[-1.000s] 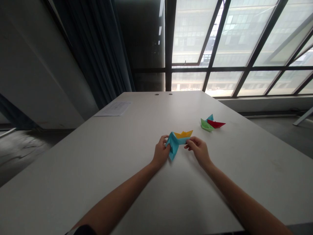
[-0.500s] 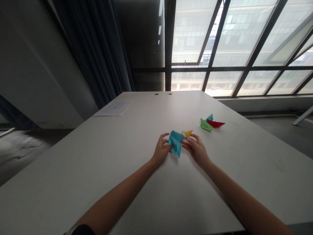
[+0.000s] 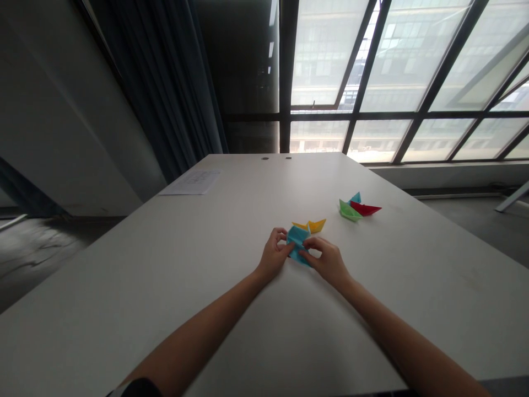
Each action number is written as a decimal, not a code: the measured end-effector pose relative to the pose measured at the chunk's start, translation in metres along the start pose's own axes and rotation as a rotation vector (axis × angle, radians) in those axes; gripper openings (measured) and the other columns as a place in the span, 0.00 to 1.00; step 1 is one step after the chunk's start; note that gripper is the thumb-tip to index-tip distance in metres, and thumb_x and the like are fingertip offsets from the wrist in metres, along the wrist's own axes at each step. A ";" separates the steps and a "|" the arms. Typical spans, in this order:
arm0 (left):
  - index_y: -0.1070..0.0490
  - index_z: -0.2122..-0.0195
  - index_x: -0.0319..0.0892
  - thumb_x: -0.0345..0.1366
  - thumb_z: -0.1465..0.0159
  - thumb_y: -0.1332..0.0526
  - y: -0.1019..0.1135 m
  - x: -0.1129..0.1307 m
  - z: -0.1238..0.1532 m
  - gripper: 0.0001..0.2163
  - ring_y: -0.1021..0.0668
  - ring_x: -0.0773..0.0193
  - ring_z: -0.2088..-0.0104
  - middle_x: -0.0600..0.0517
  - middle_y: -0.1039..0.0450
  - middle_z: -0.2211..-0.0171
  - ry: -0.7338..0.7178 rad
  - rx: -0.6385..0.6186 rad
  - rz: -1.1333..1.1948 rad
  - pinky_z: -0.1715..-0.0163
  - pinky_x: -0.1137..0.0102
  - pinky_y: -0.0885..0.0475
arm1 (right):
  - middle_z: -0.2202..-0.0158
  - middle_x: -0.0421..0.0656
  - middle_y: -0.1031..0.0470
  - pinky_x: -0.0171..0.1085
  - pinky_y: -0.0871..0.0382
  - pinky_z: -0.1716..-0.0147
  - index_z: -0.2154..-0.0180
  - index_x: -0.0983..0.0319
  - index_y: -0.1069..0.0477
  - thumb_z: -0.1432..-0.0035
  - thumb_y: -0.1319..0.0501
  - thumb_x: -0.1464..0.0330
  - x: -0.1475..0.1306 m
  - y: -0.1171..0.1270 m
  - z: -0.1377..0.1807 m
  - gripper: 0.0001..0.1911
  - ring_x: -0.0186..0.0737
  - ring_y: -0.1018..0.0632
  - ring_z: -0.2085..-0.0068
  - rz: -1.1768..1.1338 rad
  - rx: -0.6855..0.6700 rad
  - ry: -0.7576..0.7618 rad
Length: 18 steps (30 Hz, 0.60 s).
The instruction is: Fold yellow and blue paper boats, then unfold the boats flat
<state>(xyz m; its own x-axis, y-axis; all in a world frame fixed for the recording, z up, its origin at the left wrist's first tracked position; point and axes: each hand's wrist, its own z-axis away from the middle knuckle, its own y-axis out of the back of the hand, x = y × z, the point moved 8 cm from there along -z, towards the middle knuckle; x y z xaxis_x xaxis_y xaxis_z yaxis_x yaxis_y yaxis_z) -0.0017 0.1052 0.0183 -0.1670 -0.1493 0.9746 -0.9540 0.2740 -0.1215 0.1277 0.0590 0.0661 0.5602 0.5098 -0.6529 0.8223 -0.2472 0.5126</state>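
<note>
A folded sheet of blue paper [image 3: 298, 236] is held between my two hands, above the white table. My left hand [image 3: 274, 249] grips its left side, thumb on the near face. From the right, my right hand [image 3: 327, 258] pinches the paper's right edge with thumb and fingers. Just behind the blue paper lies a yellow paper boat [image 3: 317, 226], its middle partly covered by the paper's top edge. The fingertips behind the sheet are hidden.
On the white table [image 3: 206, 309], a green paper boat [image 3: 349, 212], a red paper boat [image 3: 366, 209] and a blue paper boat [image 3: 355, 198] sit together at the right. A printed sheet [image 3: 192, 183] lies at the far left edge. Windows and a dark curtain [image 3: 165, 82] stand beyond.
My right hand has moved in from beside the blue paper and now pinches it. The paper has turned and looks narrower, so more of the yellow boat shows.
</note>
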 end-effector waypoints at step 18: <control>0.38 0.58 0.43 0.34 0.52 0.38 0.027 -0.011 -0.005 0.19 0.27 0.70 0.75 0.55 0.32 0.70 0.029 0.292 0.160 0.77 0.74 0.30 | 0.70 0.46 0.25 0.41 0.33 0.63 0.64 0.60 0.30 0.41 0.47 0.69 -0.037 -0.005 0.007 0.08 0.43 0.29 0.63 0.427 -0.147 0.345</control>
<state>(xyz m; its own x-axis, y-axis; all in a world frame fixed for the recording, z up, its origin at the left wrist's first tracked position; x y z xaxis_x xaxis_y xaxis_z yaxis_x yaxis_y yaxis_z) -0.0244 0.1194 0.0058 -0.3176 -0.0980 0.9432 -0.9479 0.0077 -0.3184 0.1034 0.0356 0.0839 0.7547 0.6353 -0.1638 0.4939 -0.3858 0.7792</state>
